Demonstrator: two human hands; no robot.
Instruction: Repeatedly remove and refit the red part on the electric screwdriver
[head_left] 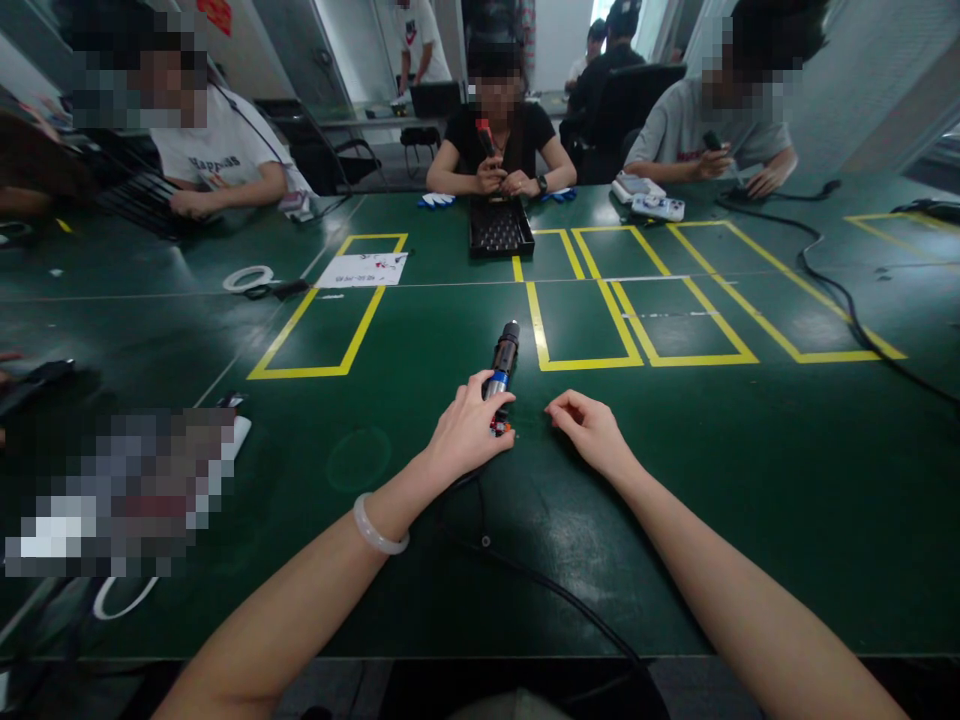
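Note:
My left hand (469, 430) lies on the green table (675, 480) with its fingers wrapped round the lower end of a black and blue electric screwdriver (503, 362), which lies flat and points away from me. Its black cable (525, 575) runs back toward me under my left forearm. A pale bangle sits on my left wrist. My right hand (589, 428) rests on the table just right of the screwdriver, fingers curled loosely inward, touching nothing that I can make out.
Yellow tape rectangles (637, 300) mark the table ahead. A black tray (500, 228) sits before the person opposite, who holds a red-tipped tool. A tape roll (247, 278) and paper sheet (364, 269) lie left. Game consoles (649, 195) and a long cable (832, 285) lie right.

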